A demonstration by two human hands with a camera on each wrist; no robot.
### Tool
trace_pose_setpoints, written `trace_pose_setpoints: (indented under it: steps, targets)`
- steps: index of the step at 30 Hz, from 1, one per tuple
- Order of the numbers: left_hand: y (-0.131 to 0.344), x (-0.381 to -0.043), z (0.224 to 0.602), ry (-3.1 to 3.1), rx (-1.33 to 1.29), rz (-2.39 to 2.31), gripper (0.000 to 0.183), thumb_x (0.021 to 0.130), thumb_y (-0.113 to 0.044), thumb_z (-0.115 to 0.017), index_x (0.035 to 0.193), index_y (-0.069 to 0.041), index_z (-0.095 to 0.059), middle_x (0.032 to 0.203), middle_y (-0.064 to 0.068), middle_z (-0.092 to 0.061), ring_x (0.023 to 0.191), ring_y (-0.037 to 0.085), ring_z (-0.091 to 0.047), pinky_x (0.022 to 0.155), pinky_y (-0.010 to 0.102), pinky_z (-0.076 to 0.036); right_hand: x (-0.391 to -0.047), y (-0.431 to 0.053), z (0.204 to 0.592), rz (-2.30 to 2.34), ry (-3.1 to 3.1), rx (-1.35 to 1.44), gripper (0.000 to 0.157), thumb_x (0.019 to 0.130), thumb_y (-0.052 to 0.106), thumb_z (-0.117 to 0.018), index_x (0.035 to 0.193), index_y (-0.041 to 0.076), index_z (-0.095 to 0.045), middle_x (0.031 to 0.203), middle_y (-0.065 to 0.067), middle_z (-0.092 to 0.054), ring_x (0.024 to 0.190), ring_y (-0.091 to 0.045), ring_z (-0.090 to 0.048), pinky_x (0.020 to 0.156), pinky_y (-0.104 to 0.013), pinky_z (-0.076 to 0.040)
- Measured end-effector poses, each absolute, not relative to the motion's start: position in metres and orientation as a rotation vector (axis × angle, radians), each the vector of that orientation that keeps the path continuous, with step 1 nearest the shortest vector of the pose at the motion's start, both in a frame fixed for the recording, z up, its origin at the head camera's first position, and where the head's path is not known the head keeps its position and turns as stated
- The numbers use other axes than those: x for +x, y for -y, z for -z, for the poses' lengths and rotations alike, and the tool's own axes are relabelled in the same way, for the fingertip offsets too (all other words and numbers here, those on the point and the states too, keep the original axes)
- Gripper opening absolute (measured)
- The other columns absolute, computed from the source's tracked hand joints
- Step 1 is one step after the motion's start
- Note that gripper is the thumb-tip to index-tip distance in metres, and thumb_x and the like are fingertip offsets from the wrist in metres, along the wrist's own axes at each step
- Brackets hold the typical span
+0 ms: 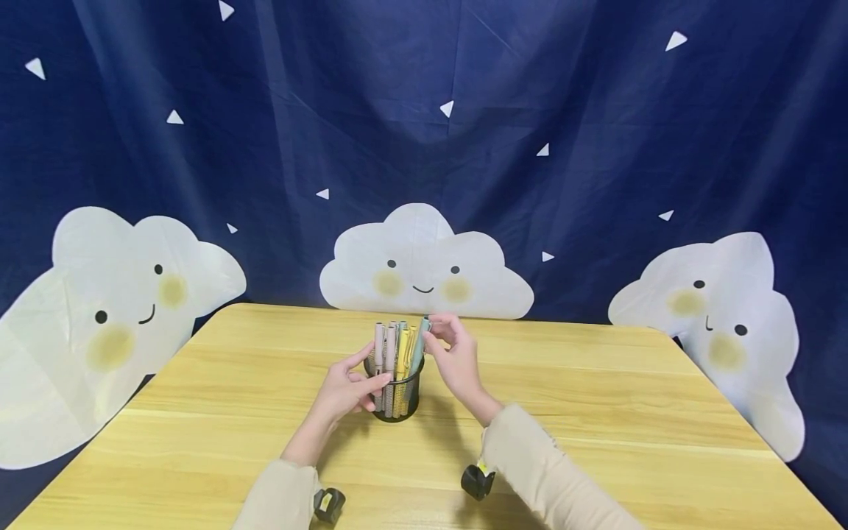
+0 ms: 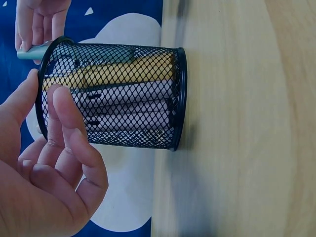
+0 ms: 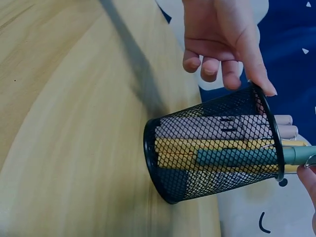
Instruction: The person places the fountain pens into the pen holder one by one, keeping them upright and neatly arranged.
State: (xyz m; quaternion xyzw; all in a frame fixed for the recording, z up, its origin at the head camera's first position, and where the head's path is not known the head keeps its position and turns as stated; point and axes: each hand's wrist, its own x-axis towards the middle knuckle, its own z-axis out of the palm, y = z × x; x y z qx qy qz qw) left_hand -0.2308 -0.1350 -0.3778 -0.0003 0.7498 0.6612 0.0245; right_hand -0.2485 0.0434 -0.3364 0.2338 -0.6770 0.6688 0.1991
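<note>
A black mesh pen holder (image 1: 403,401) stands upright on the table, filled with several pens. Pale pinkish-grey pens (image 1: 390,350) sit on its left and yellow pens (image 1: 403,353) beside them. My left hand (image 1: 344,386) holds the holder's rim from the left, thumb in front. Above the right side of the rim, my right hand (image 1: 457,358) pinches the top of a teal-green pen (image 1: 419,347). This pen leans slightly right, its lower part inside the mesh. In the right wrist view the green pen's (image 3: 237,157) lower end stays above the holder's bottom.
The wooden table (image 1: 583,397) extends to both sides and in front of the holder. Behind it hangs a dark blue curtain (image 1: 397,88) with white cloud faces. Black wrist devices (image 1: 477,482) are worn under both beige sleeves (image 1: 550,471).
</note>
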Motion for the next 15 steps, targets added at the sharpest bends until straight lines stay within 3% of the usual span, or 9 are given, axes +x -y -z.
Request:
trace_pose_setpoints:
  steps: [8, 15]
  targets:
    - [0.1357, -0.2301, 0.3783, -2.315, -0.010, -2.045, 0.073, 0.075, -0.017, -0.072, 0.138, -0.017, -0.036, 0.067, 0.021, -0.061, 0.039, 0.014, -0.051, 0.040, 0.024, -0.034, -0.2442, -0.0412, 0.3397, -1.802, 2.014, 0.637, 0.013, 0.080, -0.012, -0.056, 0.092, -0.017, -0.055, 0.089, -0.029, -0.058, 0.084, -0.040, -0.057, 0.066, -0.030, -0.051]
    - [0.1361, -0.2300, 0.3784, -2.307, 0.007, -2.063, 0.072, 0.075, -0.015, -0.072, 0.138, -0.016, -0.036, 0.066, 0.020, -0.060, 0.039, 0.014, -0.051, 0.040, 0.023, -0.033, -0.2391, -0.0414, 0.3352, -1.695, 2.115, 0.605, 0.012, 0.080, -0.009, -0.057, 0.091, -0.014, -0.058, 0.094, -0.027, -0.060, 0.083, -0.038, -0.060, 0.073, -0.034, -0.050]
